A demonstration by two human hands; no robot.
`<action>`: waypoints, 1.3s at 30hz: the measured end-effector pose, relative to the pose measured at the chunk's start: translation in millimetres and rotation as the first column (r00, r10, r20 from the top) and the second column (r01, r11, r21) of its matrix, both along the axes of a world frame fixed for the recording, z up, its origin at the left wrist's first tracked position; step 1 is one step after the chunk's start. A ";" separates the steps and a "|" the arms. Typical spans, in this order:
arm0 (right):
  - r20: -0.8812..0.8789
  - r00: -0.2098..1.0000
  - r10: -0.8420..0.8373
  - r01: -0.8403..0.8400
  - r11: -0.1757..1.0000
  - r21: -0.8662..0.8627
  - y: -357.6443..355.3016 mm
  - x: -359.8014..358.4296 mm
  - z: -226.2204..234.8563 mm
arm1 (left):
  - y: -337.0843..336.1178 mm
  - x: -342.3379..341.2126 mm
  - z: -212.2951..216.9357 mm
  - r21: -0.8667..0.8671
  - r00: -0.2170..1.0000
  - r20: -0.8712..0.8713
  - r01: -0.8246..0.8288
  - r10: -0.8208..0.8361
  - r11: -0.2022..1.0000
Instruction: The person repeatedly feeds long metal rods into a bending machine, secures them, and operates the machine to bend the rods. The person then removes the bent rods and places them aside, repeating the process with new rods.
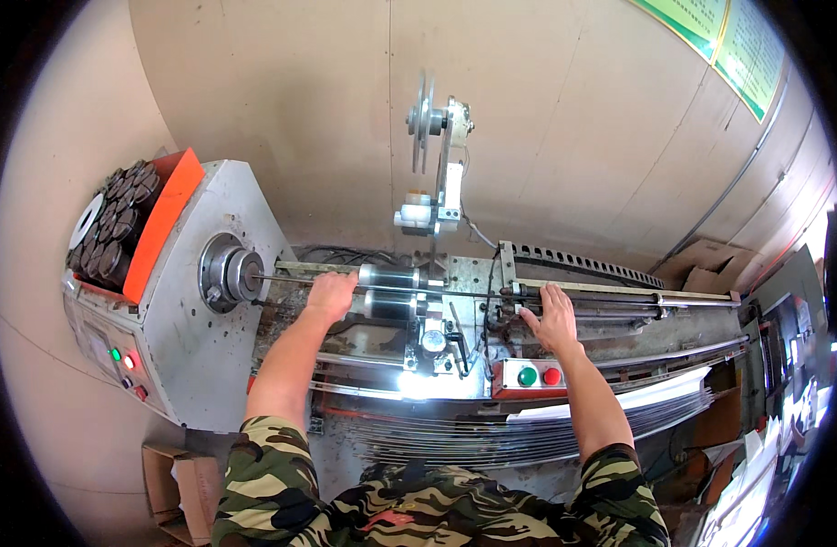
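Note:
A long thin metal rod (402, 290) runs sideways from the round chuck (244, 275) on the left, past a pair of shiny rollers (388, 278), to a clamp-like fitting (519, 294) on the right. My left hand (332, 295) is closed round the rod between the chuck and the rollers; its fingertips are partly hidden behind it. My right hand (552, 316) lies over the bar beside the fitting, fingers stretched out and thumb apart. Between my arms, a small round gauge (433, 341) sits on the machine's carriage, with a black lever (459, 346) next to it.
A grey machine cabinet (195, 346) stands left, an orange-edged tray (163, 228) of dark round pieces on top. A reel (425, 121) rises behind the carriage. Green and red buttons (539, 376) sit beneath my right wrist. Many thin rods (455, 442) lie in front; a carton (195, 497) stands lower left.

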State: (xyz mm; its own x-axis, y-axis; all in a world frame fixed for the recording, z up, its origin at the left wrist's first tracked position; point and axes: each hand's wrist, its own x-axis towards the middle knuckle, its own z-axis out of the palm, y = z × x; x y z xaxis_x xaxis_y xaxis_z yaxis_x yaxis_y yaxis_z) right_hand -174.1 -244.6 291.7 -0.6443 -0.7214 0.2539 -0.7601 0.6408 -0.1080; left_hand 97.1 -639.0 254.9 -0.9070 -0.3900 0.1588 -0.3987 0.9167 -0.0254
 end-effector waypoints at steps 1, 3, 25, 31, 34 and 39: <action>0.005 1.000 -0.006 0.006 1.000 0.000 -0.6 -0.8 -0.1 | 1.4 -0.3 1.9 0.008 1.000 0.008 0.000 0.000 1.000; 0.009 1.000 -0.012 0.012 1.000 -0.007 -2.3 -1.0 0.7 | 0.7 0.6 2.3 0.020 1.000 0.009 0.006 -0.006 1.000; -0.001 1.000 -0.031 0.030 0.989 -0.142 -46.3 25.6 -16.1 | -11.0 3.6 -12.9 0.036 0.993 -0.064 0.099 -0.096 0.994; 0.013 0.996 -0.088 0.089 0.984 -0.152 -62.3 37.7 -19.5 | -18.6 5.3 -22.6 0.029 0.990 -0.071 0.124 -0.121 0.992; 0.008 0.995 -0.100 0.100 0.985 -0.138 -71.6 41.1 -20.9 | -24.5 7.4 -26.6 0.034 0.989 -0.076 0.130 -0.127 0.991; -0.018 0.990 -0.142 0.139 0.983 -0.120 -83.4 46.5 -24.9 | -23.5 9.1 -23.0 0.036 0.987 -0.080 0.140 -0.137 0.989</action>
State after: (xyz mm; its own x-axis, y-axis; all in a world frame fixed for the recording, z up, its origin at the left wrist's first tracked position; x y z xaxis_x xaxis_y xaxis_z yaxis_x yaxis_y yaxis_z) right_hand -127.6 -327.9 266.8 -0.7293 -0.5880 0.3500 -0.6667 0.7257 -0.1700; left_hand 106.2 -662.5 232.0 -0.9384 -0.2694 0.2164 -0.2673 0.9628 0.0397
